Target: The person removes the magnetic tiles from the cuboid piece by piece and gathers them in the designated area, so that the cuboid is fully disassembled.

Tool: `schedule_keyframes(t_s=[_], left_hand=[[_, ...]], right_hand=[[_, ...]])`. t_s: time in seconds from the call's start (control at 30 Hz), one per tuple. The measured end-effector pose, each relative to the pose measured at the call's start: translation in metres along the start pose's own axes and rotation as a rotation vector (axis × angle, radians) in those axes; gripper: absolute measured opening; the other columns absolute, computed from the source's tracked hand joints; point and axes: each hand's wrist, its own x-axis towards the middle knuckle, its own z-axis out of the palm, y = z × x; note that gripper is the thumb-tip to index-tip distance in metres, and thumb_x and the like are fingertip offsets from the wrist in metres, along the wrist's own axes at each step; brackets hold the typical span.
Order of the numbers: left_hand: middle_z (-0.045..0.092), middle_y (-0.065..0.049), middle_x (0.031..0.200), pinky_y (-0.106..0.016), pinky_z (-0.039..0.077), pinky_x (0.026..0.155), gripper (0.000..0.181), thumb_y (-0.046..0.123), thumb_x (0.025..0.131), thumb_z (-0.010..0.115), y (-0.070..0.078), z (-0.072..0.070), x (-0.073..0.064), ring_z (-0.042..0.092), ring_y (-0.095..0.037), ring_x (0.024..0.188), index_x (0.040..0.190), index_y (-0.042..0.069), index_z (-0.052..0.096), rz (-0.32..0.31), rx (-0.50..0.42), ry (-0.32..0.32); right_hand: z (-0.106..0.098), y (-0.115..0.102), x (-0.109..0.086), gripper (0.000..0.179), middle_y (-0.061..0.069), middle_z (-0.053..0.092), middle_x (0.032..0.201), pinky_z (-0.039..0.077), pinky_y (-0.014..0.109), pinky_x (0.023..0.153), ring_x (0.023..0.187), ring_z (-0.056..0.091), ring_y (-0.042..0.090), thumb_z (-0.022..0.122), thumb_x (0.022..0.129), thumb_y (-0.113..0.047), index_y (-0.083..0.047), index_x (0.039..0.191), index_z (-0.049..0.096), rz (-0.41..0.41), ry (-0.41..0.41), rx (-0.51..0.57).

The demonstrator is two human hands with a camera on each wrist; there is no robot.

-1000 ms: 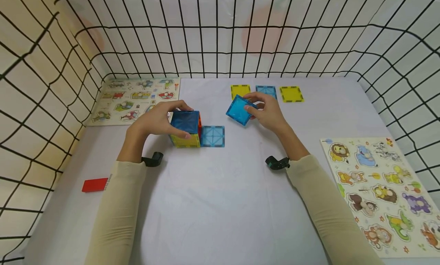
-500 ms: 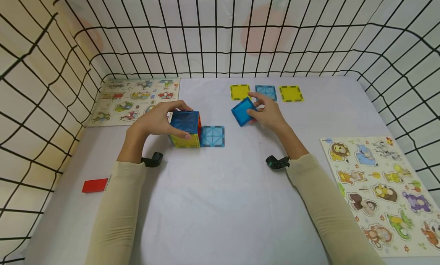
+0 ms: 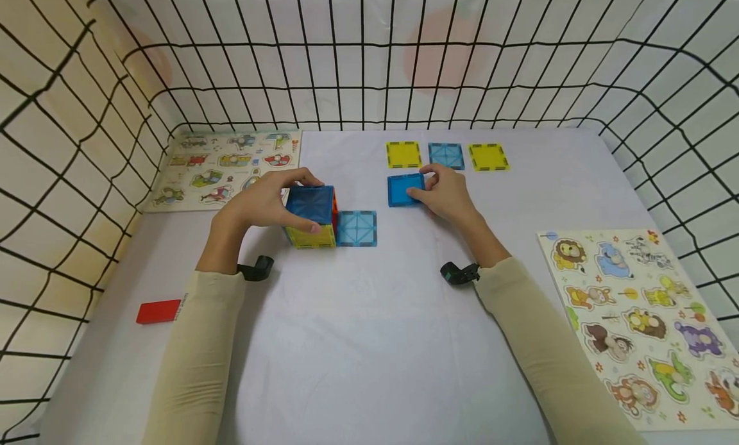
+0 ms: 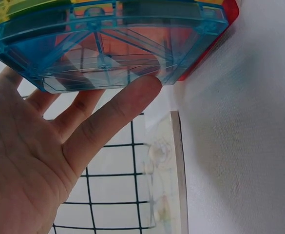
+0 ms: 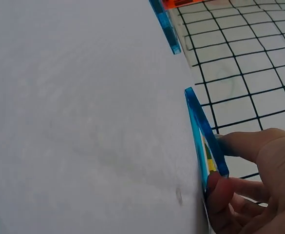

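Note:
My left hand (image 3: 260, 200) grips a cube of magnetic tiles (image 3: 312, 204), thumb along the near side and fingers at the far side. The cube has a blue top, a yellow front and a red-orange right side. In the left wrist view the thumb lies against a blue tile (image 4: 103, 53). Flat on the table, a light blue tile (image 3: 357, 229) adjoins the cube's right side. My right hand (image 3: 449, 192) pinches a darker blue magnetic tile (image 3: 401, 190) low over the table. In the right wrist view two blue edges (image 5: 208, 131) there form a narrow wedge.
Behind the right hand lie a yellow tile (image 3: 403, 154), a blue tile (image 3: 446, 156) and another yellow tile (image 3: 488, 157). Puzzle boards lie at the back left (image 3: 222, 169) and right (image 3: 641, 323). A red block (image 3: 158, 311) sits by the left sleeve. Black wire mesh (image 3: 369, 60) surrounds the table.
The right hand has turned the blue tile from a diamond slant to nearly square with the table and lowered it slightly. The left hand and the cube have stayed put.

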Motion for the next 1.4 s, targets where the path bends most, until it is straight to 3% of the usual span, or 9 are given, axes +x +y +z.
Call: schedule_keyframes(t_s=[0.23, 0.77, 0.9, 1.1, 1.4], left_hand=[[0.062, -0.001, 0.135, -0.051, 0.053, 0.098, 0.070, 0.044, 0.068, 0.095, 0.001, 0.000, 0.001, 0.055, -0.029, 0.129, 0.127, 0.027, 0.062, 0.015, -0.001, -0.001], [0.062, -0.002, 0.135, -0.054, 0.051, 0.103, 0.072, 0.043, 0.069, 0.094, 0.002, 0.002, 0.002, 0.056, -0.030, 0.127, 0.130, 0.023, 0.061, 0.016, 0.007, 0.001], [0.061, 0.001, 0.139, -0.052, 0.050, 0.103, 0.077, 0.044, 0.070, 0.094, 0.002, 0.001, 0.001, 0.057, -0.027, 0.125, 0.136, 0.027, 0.059, 0.045, 0.028, -0.016], [0.060, -0.001, 0.144, -0.053, 0.046, 0.109, 0.078, 0.046, 0.071, 0.093, 0.001, 0.000, 0.001, 0.055, -0.026, 0.131, 0.139, 0.029, 0.059, 0.064, 0.048, -0.034], [0.062, -0.004, 0.141, -0.054, 0.048, 0.107, 0.074, 0.043, 0.071, 0.093, 0.004, -0.001, 0.000, 0.057, -0.029, 0.130, 0.135, 0.026, 0.061, 0.060, 0.042, -0.040]], right_hand=[[0.002, -0.004, 0.001, 0.055, 0.010, 0.054, 0.092, 0.048, 0.038, 0.081, 0.087, 0.052, 0.026, 0.075, 0.094, -0.040, -0.007, 0.136, 0.058, 0.004, 0.011, -0.034], [-0.004, -0.003, -0.001, 0.055, 0.012, 0.062, 0.107, 0.054, 0.038, 0.081, 0.094, 0.059, 0.029, 0.071, 0.096, -0.043, -0.010, 0.137, 0.057, 0.004, 0.016, 0.018], [-0.008, -0.003, -0.003, 0.056, 0.011, 0.063, 0.112, 0.053, 0.037, 0.078, 0.097, 0.059, 0.029, 0.072, 0.095, -0.044, -0.011, 0.138, 0.058, -0.034, 0.012, 0.052], [-0.014, -0.011, -0.008, 0.062, 0.011, 0.064, 0.119, 0.051, 0.040, 0.085, 0.105, 0.058, 0.027, 0.076, 0.092, -0.047, -0.009, 0.138, 0.059, -0.102, -0.024, 0.097], [-0.009, -0.031, -0.018, 0.066, 0.013, 0.063, 0.131, 0.052, 0.045, 0.094, 0.115, 0.057, 0.028, 0.080, 0.088, -0.045, -0.011, 0.140, 0.060, -0.269, -0.122, 0.064]])
